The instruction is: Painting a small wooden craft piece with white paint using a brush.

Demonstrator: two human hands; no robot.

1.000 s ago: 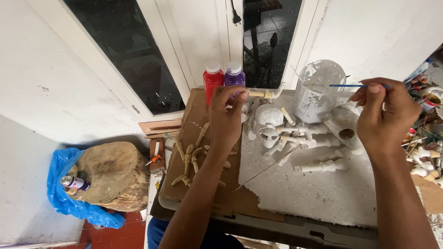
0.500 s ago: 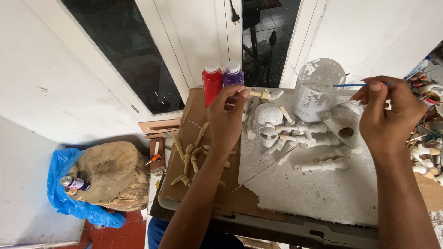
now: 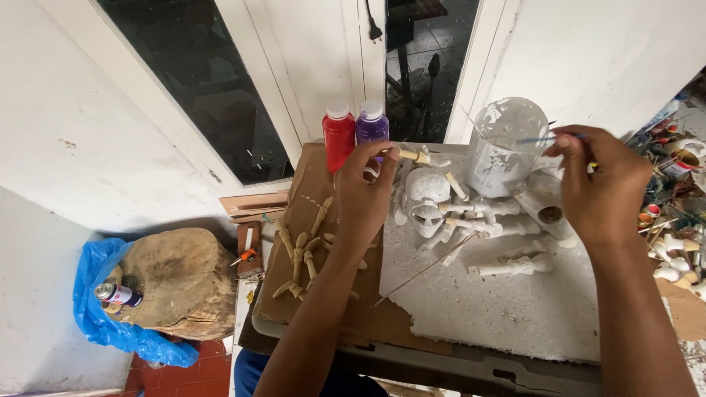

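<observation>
Right now my left hand [image 3: 365, 192] pinches a small bone-shaped wooden piece on a thin stick [image 3: 414, 155], fingers closed around it, just near of the red plastic paint bottle [image 3: 339, 137] and the purple paint bottle [image 3: 372, 123]. My right hand [image 3: 599, 190] grips a thin blue-handled paintbrush [image 3: 542, 138], fingers closed on it, its tip reaching toward the clear plastic cup smeared with white paint [image 3: 505, 145].

As I judge it, the main risk is crowding. The left wrist sits close to both bottles, and a backward flick could tip them. The cup stands far on the white foam board [image 3: 507, 309], and a hard dab might knock it onto the white-painted skull figure [image 3: 426, 197] and the painted sticks [image 3: 491, 227] beside it. Wet pieces could smear if my forearm drags across them.

For room, the near middle of the foam is bare. Left, unpainted wooden bones [image 3: 301, 254] lie on the brown cardboard sheet [image 3: 309, 294], close to its edge. The right edge is cluttered with small pots [image 3: 673, 213].
</observation>
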